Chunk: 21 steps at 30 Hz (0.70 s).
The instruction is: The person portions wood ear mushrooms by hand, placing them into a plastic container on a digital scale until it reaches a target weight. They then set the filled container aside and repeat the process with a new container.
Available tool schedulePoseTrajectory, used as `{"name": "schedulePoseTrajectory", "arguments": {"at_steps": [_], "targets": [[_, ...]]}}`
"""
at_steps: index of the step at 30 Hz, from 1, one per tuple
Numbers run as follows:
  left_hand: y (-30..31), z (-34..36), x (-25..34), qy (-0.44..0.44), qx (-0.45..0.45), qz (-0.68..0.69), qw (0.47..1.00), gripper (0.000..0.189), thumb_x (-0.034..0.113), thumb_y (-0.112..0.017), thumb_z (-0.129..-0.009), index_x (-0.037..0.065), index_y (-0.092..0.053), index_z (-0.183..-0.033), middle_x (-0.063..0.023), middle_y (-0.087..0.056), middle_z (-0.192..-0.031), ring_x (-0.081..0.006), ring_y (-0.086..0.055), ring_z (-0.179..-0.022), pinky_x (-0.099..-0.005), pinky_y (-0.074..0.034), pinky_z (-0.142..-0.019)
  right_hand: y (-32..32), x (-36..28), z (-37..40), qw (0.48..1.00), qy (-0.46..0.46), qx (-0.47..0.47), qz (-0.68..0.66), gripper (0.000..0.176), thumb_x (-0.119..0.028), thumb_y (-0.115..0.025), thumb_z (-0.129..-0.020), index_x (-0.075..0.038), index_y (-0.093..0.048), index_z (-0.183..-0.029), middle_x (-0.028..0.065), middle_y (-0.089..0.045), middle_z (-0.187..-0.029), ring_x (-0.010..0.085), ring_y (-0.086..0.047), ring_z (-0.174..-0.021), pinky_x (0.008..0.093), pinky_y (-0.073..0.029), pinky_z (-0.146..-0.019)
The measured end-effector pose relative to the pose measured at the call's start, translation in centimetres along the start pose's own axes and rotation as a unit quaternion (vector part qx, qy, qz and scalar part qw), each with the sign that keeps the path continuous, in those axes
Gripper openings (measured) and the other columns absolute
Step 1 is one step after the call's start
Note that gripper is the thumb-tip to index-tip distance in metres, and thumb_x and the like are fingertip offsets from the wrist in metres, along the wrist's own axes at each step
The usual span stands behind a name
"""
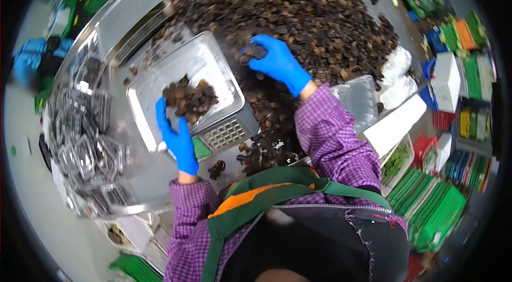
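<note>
Resting at tray (140, 118) rim, left hand (176, 138) (flat); right hand (274, 61) clutches mushrooms (255, 51).

A clear plastic tray (200, 61) sits tilted on a scale (226, 133) at about 10 o'clock from the view's centre. A small heap of dark brown, wrinkled pieces (189, 99) fills its 6 o'clock part, while the rest of it is bare. The left hand (176, 138) lies flat against the tray's 7 o'clock rim. At 12 o'clock, a big pile (298, 10) of the same pieces covers the desk. At the pile's 7 o'clock edge, the right hand (277, 61) curls around a handful (253, 53).
</note>
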State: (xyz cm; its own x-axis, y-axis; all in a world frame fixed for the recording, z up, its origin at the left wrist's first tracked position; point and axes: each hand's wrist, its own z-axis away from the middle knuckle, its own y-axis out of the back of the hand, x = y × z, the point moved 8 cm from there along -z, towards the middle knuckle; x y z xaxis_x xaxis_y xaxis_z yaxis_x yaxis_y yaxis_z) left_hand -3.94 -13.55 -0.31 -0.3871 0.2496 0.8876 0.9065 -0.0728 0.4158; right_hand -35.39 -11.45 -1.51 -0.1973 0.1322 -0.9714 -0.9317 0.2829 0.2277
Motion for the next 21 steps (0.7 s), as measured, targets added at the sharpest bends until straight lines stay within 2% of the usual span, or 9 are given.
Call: {"name": "schedulePoseTrajectory", "arguments": {"at_steps": [1, 2, 4, 8, 9, 11, 16, 18, 21], "targets": [[0.2, 0.1, 0.4, 0.004, 0.005, 0.003, 1.0, 0.064, -0.002, -0.054, -0.083, 0.006, -0.033, -0.143, -0.0089, -0.036, -0.147, -0.0235, -0.03, -0.137, -0.0404, -0.02, -0.112, -0.8, -2.6, 0.5, 0.999, 0.026, -0.022, 0.024, 0.041, -0.007, -0.07, -0.072, -0.002, -0.058, -0.111, 0.0069, -0.063, -0.101, 0.012, -0.061, -0.088, 0.0282, -0.053, -0.072], [0.0, 0.2, 1.0, 0.007, 0.008, 0.008, 1.0, 0.068, -0.003, -0.057, -0.08, 0.004, -0.032, -0.143, -0.0111, -0.035, -0.147, -0.0238, -0.03, -0.137, -0.0367, -0.02, -0.113, -2.0, -3.3, 0.5, 0.998, 0.034, -0.036, 0.029, 0.039, -0.007, -0.07, -0.071, -0.001, -0.059, -0.108, 0.0079, -0.063, -0.1, 0.0149, -0.062, -0.089, 0.0295, -0.052, -0.076], [0.1, 0.3, 1.7, -0.009, 0.009, -0.01, 1.0, 0.078, -0.001, -0.064, -0.077, 0.004, -0.026, -0.145, -0.0119, -0.029, -0.15, -0.025, -0.027, -0.138, -0.0364, -0.019, -0.114, -4.6, -7.3, 1.1, 0.974, 0.199, -0.043, 0.1, 0.039, -0.006, -0.069, -0.068, -0.002, -0.06, -0.106, 0.0096, -0.063, -0.1, 0.0191, -0.063, -0.092, 0.0318, -0.052, -0.08], [-0.1, 0.2, 3.5, -0.074, 0.01, -0.037, 0.996, 0.086, 0.002, -0.07, -0.075, 0.003, -0.022, -0.147, -0.0142, -0.025, -0.151, -0.0267, -0.025, -0.139, -0.0361, -0.019, -0.114, -12.5, -8.3, 1.6, 0.955, 0.22, -0.117, 0.16, 0.037, -0.015, -0.071, -0.067, -0.008, -0.062, -0.103, 0.0144, -0.06, -0.106, 0.033, -0.059, -0.098, 0.0406, -0.049, -0.084], [-0.4, 0.0, 4.1, -0.082, -0.004, -0.021, 0.996, 0.084, 0.003, -0.069, -0.076, 0.003, -0.023, -0.146, -0.0154, -0.027, -0.15, -0.0273, -0.027, -0.138, -0.0361, -0.021, -0.113, -14.1, -8.3, 1.5, 0.951, 0.206, -0.152, 0.173, 0.043, -0.019, -0.072, -0.068, -0.01, -0.062, -0.109, 0.0149, -0.058, -0.107, 0.0351, -0.057, -0.101, 0.042, -0.047, -0.086], [-1.1, -0.4, 1.8, -0.076, -0.06, -0.033, 0.995, 0.077, 0.004, -0.067, -0.08, 0.004, -0.027, -0.145, -0.0153, -0.033, -0.147, -0.0267, -0.033, -0.134, -0.0363, -0.024, -0.111, -16.4, -8.0, 1.9, 0.904, 0.32, -0.115, 0.258, 0.062, -0.016, -0.072, -0.064, -0.012, -0.055, -0.123, 0.015, -0.056, -0.107, 0.0371, -0.054, -0.103, 0.0442, -0.045, -0.088], [-0.8, -0.2, 0.8, -0.072, -0.072, -0.063, 0.993, 0.063, 0.003, -0.062, -0.084, 0.004, -0.036, -0.142, -0.0124, -0.04, -0.143, -0.024, -0.038, -0.131, -0.036, -0.026, -0.11, -13.7, -8.7, 4.3, 0.916, 0.297, -0.059, 0.265, 0.058, -0.012, -0.07, -0.068, -0.012, -0.055, -0.124, 0.0131, -0.054, -0.112, 0.0337, -0.053, -0.104, 0.0433, -0.043, -0.087], [-1.1, 0.0, 1.5, -0.07, -0.068, -0.052, 0.994, 0.061, -0.002, -0.059, -0.083, 0.004, -0.039, -0.14, -0.0126, -0.04, -0.143, -0.0253, -0.038, -0.131, -0.0365, -0.027, -0.109, -10.9, -8.4, 6.0, 0.934, 0.303, -0.028, 0.187, 0.053, -0.013, -0.067, -0.073, -0.013, -0.054, -0.124, 0.0141, -0.053, -0.117, 0.0341, -0.053, -0.107, 0.0441, -0.043, -0.088], [-0.6, 0.2, 1.5, -0.073, -0.038, -0.065, 0.994, 0.057, 0.0, -0.059, -0.085, 0.004, -0.04, -0.139, -0.0109, -0.043, -0.141, -0.0241, -0.039, -0.131, -0.0365, -0.026, -0.11, -7.0, -5.4, 8.9, 0.952, 0.225, -0.015, 0.206, 0.041, -0.013, -0.063, -0.079, -0.013, -0.059, -0.12, 0.0123, -0.056, -0.115, 0.0309, -0.056, -0.104, 0.0404, -0.047, -0.085]]}}
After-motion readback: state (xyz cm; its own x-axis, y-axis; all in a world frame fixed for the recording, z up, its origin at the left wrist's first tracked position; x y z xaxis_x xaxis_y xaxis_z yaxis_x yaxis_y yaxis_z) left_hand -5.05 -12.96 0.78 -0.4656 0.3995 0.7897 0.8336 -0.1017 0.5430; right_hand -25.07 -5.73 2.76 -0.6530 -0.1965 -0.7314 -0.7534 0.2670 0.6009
